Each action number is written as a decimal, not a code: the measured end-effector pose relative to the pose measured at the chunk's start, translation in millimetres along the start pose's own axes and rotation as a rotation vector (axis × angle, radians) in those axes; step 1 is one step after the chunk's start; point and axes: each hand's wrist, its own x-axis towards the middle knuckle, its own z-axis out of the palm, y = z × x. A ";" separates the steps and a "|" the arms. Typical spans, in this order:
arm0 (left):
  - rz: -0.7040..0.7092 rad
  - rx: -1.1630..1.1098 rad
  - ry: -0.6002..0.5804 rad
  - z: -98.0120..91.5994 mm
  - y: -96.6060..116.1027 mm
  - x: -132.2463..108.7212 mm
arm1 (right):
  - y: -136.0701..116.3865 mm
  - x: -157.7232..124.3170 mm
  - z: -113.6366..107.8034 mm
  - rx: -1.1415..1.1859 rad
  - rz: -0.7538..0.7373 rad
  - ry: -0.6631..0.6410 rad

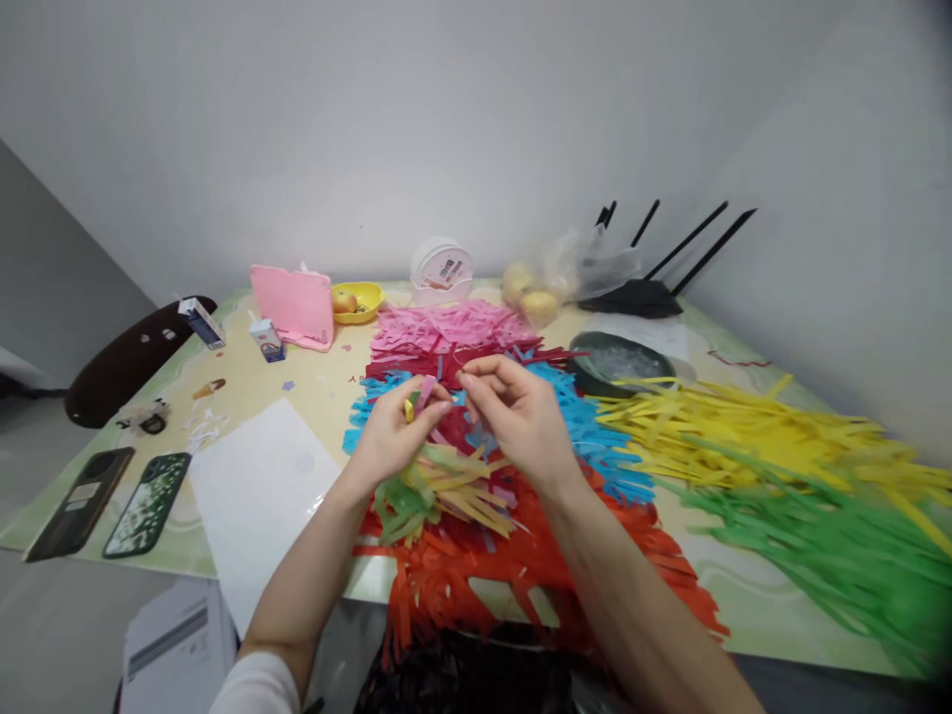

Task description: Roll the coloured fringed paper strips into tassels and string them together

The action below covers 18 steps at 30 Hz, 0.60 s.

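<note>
Across the surface, heaped paper strips. Above the blue and red heaps, left hand, grip closed on a small pink strip; just beside, right hand, grip pinched narrow, contents unclear.

The left forearm enters from seven o'clock, the right from five o'clock. The left hand sits at nine o'clock of the right hand; both pinch fingertips closed, nearly touching.

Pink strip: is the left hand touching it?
Touching. Head view: the left hand pinches the pink strip, with no gap visible.
</note>
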 end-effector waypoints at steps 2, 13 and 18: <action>0.024 0.054 -0.031 1.5 -1.3 0.5 | -1.8 -1.3 2.3 -0.025 -0.014 -0.035; -0.231 -0.591 -0.034 -1.0 -3.0 4.2 | -1.1 -4.4 -10.9 -0.038 -0.121 0.010; -0.198 -0.601 0.184 1.5 -4.9 5.8 | -3.5 -22.6 -7.2 -0.179 -0.085 0.094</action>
